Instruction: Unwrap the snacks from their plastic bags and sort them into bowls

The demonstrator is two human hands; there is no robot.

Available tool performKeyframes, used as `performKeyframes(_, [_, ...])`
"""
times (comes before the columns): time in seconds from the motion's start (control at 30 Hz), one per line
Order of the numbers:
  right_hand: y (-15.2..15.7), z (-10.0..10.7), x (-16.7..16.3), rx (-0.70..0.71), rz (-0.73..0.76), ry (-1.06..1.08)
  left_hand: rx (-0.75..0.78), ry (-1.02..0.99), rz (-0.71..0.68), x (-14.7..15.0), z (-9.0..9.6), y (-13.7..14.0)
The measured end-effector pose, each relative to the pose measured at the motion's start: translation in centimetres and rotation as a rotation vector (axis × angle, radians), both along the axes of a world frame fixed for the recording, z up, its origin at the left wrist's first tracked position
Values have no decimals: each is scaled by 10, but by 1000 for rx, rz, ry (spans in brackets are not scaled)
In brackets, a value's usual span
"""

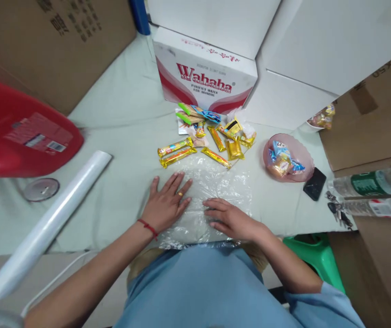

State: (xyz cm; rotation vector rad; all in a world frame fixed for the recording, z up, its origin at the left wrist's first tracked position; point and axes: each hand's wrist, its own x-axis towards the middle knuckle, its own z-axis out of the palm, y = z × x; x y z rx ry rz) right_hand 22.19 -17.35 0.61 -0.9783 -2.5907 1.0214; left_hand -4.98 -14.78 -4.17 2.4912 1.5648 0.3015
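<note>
Bench (113, 107) is draped in pale, creased cloth; soft base, so anything pressed on it could shift if the cloth drags. Boxy printed Wahaha carton (205, 79) stands at the back. Clear plastic sheet (195, 221) lies in front of the person, thin, glossy, crinkled, reaching the front edge; uneven pressure could fold it, and snagging on clothing could pull it off. Ribbed pink bowl (306, 159) sits right, translucent. Left hand (166, 200) is flat, fingers spread, over the sheet's left side; right hand (231, 221) rests on it, fingers slightly bent, gripping nothing. Slick yellow snack bars (216, 158) border its far edge; a tug could scatter them.
</note>
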Motion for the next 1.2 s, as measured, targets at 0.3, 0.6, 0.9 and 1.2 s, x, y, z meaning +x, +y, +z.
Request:
performKeyframes(0.3, [126, 29, -42, 256, -294, -367, -40, 54, 21, 2, 2, -3])
performKeyframes(0.6, [196, 17, -103, 424, -455, -550, -42, 70, 28, 1, 3, -3])
performKeyframes(0.9, [191, 42, -11, 54, -895, 251, -38, 29, 32, 0, 2, -3])
performKeyframes(1.2, [54, 11, 16, -359, -498, 268, 1, 30, 28, 0, -2, -2])
